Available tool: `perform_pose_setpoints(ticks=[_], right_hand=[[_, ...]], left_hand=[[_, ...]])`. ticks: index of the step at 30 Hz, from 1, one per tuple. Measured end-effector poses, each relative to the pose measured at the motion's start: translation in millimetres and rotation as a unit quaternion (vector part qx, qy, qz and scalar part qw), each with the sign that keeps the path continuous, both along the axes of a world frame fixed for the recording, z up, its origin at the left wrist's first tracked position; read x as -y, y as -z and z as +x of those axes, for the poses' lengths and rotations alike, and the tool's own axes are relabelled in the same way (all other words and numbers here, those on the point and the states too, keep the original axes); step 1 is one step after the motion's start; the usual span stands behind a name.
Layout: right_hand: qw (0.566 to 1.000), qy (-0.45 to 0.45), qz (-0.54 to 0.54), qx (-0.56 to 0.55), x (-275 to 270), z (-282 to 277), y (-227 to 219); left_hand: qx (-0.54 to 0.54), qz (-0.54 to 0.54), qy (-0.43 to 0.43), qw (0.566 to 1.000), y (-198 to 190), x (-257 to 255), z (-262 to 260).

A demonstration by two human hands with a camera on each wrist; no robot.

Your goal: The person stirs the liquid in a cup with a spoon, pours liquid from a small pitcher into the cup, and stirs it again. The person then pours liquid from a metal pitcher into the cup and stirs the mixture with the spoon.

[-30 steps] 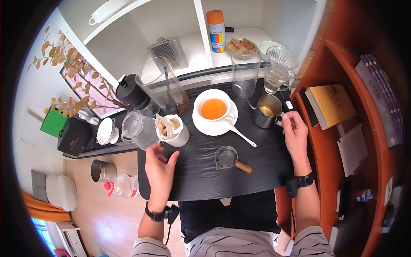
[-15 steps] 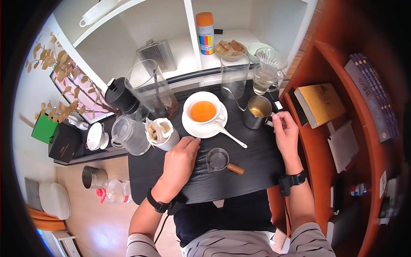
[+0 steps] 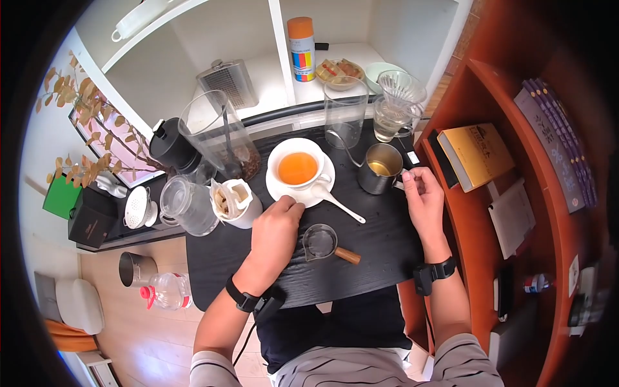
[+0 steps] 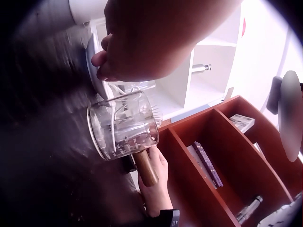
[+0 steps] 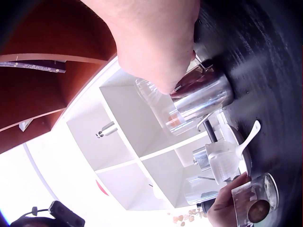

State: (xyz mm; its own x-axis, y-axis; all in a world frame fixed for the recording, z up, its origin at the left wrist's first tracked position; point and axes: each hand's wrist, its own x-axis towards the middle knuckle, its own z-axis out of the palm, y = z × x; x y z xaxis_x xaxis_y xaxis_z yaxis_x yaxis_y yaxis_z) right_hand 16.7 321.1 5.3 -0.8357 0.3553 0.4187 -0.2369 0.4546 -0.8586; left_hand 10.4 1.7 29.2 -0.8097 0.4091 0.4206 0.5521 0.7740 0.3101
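A white cup (image 3: 296, 146) of amber liquid stands on a white saucer (image 3: 276, 190), with a white spoon (image 3: 345, 209) leaning out over the table. My left hand (image 3: 273, 232) pinches the near rim of the saucer with curled fingers; the thumb is hidden in the head view. With my right hand (image 3: 424, 197) I hold the handle of a steel pitcher (image 3: 371, 178), which stands upright on the table with some yellowish liquid inside. Between my hands sits a small glass measuring cup (image 3: 320, 241) with a wooden handle.
Left of the saucer stand a white mug (image 3: 248, 217) with a drip bag, a glass server (image 3: 190, 206) and a tall glass vase (image 3: 219, 129). Behind the pitcher are a clear glass cylinder (image 3: 343, 119) and a glass dripper (image 3: 401, 90). A red-brown bookshelf (image 3: 474, 84) borders the right side.
My left hand has moved right, from beside the glass server and drip-bag mug to the saucer's near rim, and its fingers have curled. My right hand stays at the pitcher handle. The head view has shifted.
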Motion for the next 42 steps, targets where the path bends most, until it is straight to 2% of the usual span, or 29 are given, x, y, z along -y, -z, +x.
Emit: perform_pose_setpoints(ticks=[5, 8, 10, 12, 13, 17, 21, 24, 26, 30, 38, 42], right_hand=[[0.998, 0.02, 0.056, -0.011, 2.5, -0.8, -6.9], [0.992, 0.051, 0.115, -0.033, 9.3, -3.2, -27.7], [0.986, 0.068, 0.147, -0.046, 11.1, -10.3, -35.8], [0.99, 0.081, 0.114, -0.001, 11.2, -22.2, -41.5], [0.995, 0.087, 0.056, 0.015, 17.9, -27.7, -44.8], [0.997, 0.078, 0.018, -0.02, 19.9, -44.9, -27.7], [0.997, 0.055, -0.033, -0.036, 15.6, -42.4, -16.4], [0.996, 0.047, -0.031, -0.071, 17.1, -44.0, -9.4], [0.996, 0.045, -0.015, -0.073, 21.1, -42.5, -12.7], [0.995, 0.062, 0.02, -0.081, 22.9, -41.7, -14.7], [0.995, 0.072, -0.01, -0.066, 21.4, -42.3, -14.4], [0.993, 0.084, 0.008, -0.08, 22.4, -41.9, -15.6]], left_hand=[[0.007, -0.01, 0.021, 1.0, -11.6, -0.5, -2.2], [0.032, 0.048, 0.024, 0.998, -26.1, -0.3, -0.5], [0.002, 0.089, 0.023, 0.996, -31.8, 1.0, -0.9], [0.003, 0.121, 0.014, 0.993, -27.1, -0.2, -0.8], [0.002, 0.152, 0.009, 0.988, -23.9, -0.8, -1.7], [0.0, 0.214, 0.022, 0.977, -11.1, -0.1, -1.4], [0.022, 0.261, 0.0, 0.965, -6.4, 0.4, -0.8], [0.042, 0.243, -0.016, 0.969, -2.8, 1.6, 3.2], [-0.025, 0.216, 0.008, 0.976, -1.1, 0.8, 4.5], [0.003, 0.235, -0.004, 0.972, 8.6, -2.3, 8.0], [0.001, 0.228, -0.041, 0.973, 16.3, -3.0, 6.0], [0.014, 0.218, -0.05, 0.975, 23.4, -3.7, 3.5]])
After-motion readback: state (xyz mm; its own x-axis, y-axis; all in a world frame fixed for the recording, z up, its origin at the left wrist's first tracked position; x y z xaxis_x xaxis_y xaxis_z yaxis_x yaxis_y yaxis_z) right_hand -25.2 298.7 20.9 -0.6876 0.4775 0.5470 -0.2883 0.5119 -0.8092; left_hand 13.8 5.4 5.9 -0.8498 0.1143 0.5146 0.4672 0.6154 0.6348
